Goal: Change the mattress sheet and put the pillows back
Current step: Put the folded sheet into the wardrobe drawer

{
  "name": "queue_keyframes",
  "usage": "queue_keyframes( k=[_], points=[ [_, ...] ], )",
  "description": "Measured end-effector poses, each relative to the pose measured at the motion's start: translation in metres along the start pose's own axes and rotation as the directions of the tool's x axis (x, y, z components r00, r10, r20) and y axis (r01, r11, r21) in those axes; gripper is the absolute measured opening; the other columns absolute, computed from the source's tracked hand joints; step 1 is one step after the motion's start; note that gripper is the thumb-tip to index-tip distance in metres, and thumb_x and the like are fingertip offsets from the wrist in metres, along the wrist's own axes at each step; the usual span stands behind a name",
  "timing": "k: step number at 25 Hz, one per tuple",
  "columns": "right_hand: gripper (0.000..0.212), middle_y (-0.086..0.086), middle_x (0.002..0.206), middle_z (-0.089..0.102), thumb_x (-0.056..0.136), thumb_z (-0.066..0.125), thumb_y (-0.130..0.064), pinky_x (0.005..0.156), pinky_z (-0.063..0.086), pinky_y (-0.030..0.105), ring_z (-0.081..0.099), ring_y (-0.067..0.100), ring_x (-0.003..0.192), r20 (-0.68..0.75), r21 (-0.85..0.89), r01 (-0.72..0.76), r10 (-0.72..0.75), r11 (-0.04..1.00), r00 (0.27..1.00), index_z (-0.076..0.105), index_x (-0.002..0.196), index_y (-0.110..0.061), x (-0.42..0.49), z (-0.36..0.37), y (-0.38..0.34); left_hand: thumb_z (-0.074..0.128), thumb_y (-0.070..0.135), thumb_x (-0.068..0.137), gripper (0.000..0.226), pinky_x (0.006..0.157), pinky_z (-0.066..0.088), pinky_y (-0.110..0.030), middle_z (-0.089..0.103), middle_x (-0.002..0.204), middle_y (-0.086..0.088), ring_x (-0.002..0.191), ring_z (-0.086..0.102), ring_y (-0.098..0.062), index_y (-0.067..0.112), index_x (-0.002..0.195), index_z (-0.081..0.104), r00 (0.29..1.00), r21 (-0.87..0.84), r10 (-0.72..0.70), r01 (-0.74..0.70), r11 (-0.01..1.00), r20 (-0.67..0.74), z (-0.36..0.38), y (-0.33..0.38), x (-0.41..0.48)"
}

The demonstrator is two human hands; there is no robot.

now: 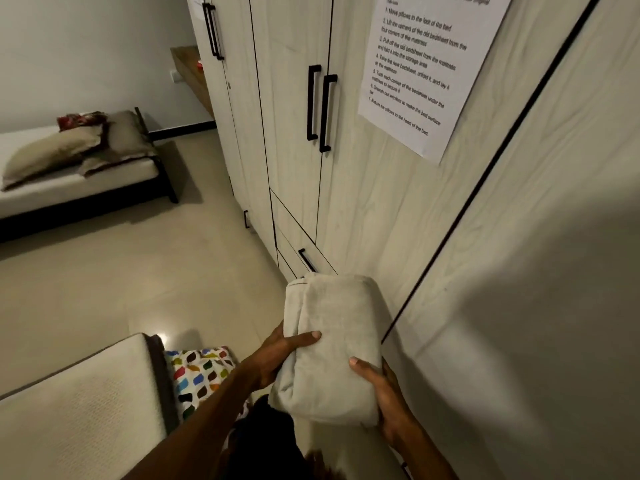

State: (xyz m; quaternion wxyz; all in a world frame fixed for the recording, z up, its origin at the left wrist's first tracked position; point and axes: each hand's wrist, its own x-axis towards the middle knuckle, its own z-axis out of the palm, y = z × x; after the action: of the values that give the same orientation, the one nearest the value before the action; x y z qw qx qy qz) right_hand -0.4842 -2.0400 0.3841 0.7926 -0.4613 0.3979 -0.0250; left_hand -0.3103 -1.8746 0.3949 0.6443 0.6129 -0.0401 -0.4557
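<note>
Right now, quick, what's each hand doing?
Left hand: closed around the folded sheet, thumb on top.
Right hand: closed on the same folded sheet from the other side.

Pale wardrobe (294, 98) with black handles (322, 109) — printed sheet (422, 64) taped on, tiled floor (104, 289)

I see a folded sheet (332, 344) held between two hands, in front of the wardrobe (294, 168). The left hand (277, 355) is on its left side and the right hand (384, 393) is on its right side. A paper (426, 64) is stuck on the wardrobe, above the sheet. A mattress (79, 410) lies at the bottom left, with a patterned cloth (201, 375) just beside it. Far off at the left is a bed (86, 188) with pillows (52, 154) on it.
</note>
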Motion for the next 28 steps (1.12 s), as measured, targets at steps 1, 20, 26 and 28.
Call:
queue_keyframes(
  k=[1, 20, 26, 28],
  points=[
    [0.051, 0.010, 0.120, 0.076, 0.081, 0.084, -0.026, 0.098, 0.057, 0.060, 0.071, 0.037, 0.113, 0.008, 0.024, -0.019, 0.019, 1.000, 1.000, 0.068, 0.130, -0.020, 0.010, 0.003, -0.004, 0.093, 0.036, 0.076, 0.074, 0.099, 0.059, -0.044, 0.071, 0.130, 0.008, 0.118, 0.070, -0.019, 0.038, 0.137, 0.052, 1.000, 0.031, -0.003, 0.003, 1.000, -0.003, -0.005, 0.007, 0.008],
    [0.094, 0.011, 0.118, 0.077, 0.049, 0.102, -0.020, 0.094, 0.057, 0.055, 0.071, 0.039, 0.110, -0.299, 0.373, -0.065, 0.187, 0.925, 0.936, 0.062, 0.134, -0.017, 0.291, 0.258, -0.038, 0.094, 0.040, 0.075, 0.079, 0.102, 0.057, -0.043, 0.071, 0.131, 0.006, 0.119, 0.069, -0.019, 0.035, 0.142, 0.052, 0.767, 0.613, -0.430, 0.061, 0.788, 0.476, -0.235, 0.232, 0.358],
    [0.121, 0.010, 0.112, 0.079, 0.019, 0.105, -0.043, 0.094, 0.059, 0.052, 0.074, 0.036, 0.105, -0.457, 0.363, 0.066, 0.116, 0.929, 0.882, 0.065, 0.130, -0.013, 0.318, 0.323, -0.060, 0.093, 0.039, 0.077, 0.077, 0.105, 0.056, -0.046, 0.072, 0.131, 0.005, 0.119, 0.069, -0.018, 0.032, 0.143, 0.053, 0.726, 0.621, -0.427, 0.001, 0.784, 0.538, -0.260, 0.275, 0.389],
    [0.130, 0.008, 0.115, 0.078, 0.010, 0.102, -0.051, 0.091, 0.061, 0.050, 0.072, 0.034, 0.108, -0.476, 0.345, 0.040, 0.138, 0.938, 0.868, 0.064, 0.130, -0.017, 0.320, 0.328, -0.067, 0.092, 0.043, 0.078, 0.075, 0.104, 0.056, -0.045, 0.072, 0.130, 0.007, 0.119, 0.070, -0.017, 0.034, 0.142, 0.053, 0.734, 0.608, -0.409, -0.007, 0.794, 0.542, -0.263, 0.278, 0.388]
  ],
)
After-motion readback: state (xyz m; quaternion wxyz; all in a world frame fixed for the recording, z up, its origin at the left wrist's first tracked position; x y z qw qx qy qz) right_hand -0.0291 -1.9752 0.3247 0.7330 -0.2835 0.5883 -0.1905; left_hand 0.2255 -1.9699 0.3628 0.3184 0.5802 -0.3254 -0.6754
